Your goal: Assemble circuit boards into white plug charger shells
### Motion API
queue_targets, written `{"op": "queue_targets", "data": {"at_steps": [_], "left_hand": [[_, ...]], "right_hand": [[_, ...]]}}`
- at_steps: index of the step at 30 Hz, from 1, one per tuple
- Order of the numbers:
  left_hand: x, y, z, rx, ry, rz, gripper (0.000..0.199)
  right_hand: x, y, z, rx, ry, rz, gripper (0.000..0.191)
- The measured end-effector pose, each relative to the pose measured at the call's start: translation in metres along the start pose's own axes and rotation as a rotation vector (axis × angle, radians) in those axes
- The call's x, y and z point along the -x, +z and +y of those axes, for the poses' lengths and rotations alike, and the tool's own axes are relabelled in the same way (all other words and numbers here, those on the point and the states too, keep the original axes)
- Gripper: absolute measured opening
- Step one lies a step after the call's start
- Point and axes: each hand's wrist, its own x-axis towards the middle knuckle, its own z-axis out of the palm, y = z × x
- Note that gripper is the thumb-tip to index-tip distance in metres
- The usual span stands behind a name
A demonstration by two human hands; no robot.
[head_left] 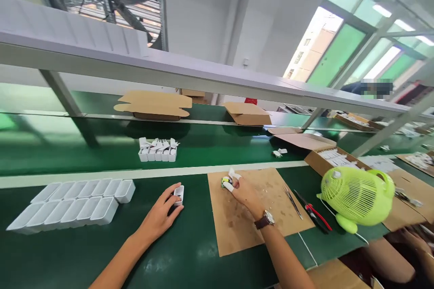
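My left hand (162, 214) is closed around a small white plastic box (180, 193), open at the top, resting on the green bench. Over a brown cardboard sheet (237, 234), my right hand (247, 193) pinches a small green-and-yellow component (225, 181); its exact kind is too small to tell. White coverings show on fingertips of the right hand, and a watch (266, 219) is on that wrist. Left of my left hand stand two rows of similar white boxes (105, 211). Farther back, a group of white boxes (158, 155) holds white parts.
Tweezers (293, 202) lie on the sheet, with red-handled pliers (317, 217) beside it. A lime-green fan (359, 194) stands at right, before a carton of white parts (334, 155). A shelf beam (203, 69) crosses overhead. Another person's arm (418, 243) shows lower right.
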Motion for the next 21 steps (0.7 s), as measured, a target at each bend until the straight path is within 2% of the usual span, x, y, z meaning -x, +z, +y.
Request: {"op": "queue_targets", "data": {"at_steps": [2, 5, 8, 12, 14, 19, 21], "left_hand": [[0.0, -0.001, 0.004, -0.002, -0.015, -0.001, 0.012], [-0.001, -0.002, 0.007, -0.014, -0.05, -0.009, 0.007], [0.0, -0.004, 0.009, -0.017, -0.066, -0.025, 0.009], [0.002, -0.008, 0.012, 0.006, -0.071, -0.045, 0.013], [0.002, -0.01, 0.014, 0.021, -0.074, -0.05, 0.013], [0.001, -0.011, 0.016, 0.072, -0.094, -0.04, 0.012], [0.002, -0.01, 0.016, 0.103, -0.12, -0.028, 0.016]], "right_hand": [[0.001, -0.002, 0.004, 0.0, -0.045, -0.01, 0.026], [0.003, -0.001, 0.018, -0.002, -0.188, -0.056, 0.05], [0.001, 0.005, 0.033, 0.142, -0.304, -0.112, 0.067], [-0.004, 0.006, 0.034, 0.221, -0.295, -0.095, 0.053], [-0.008, 0.002, 0.029, 0.2, -0.282, -0.078, 0.054], [-0.015, -0.003, 0.025, -0.044, -0.232, -0.201, 0.052], [-0.017, -0.001, 0.026, -0.094, -0.207, -0.211, 0.051]]}}
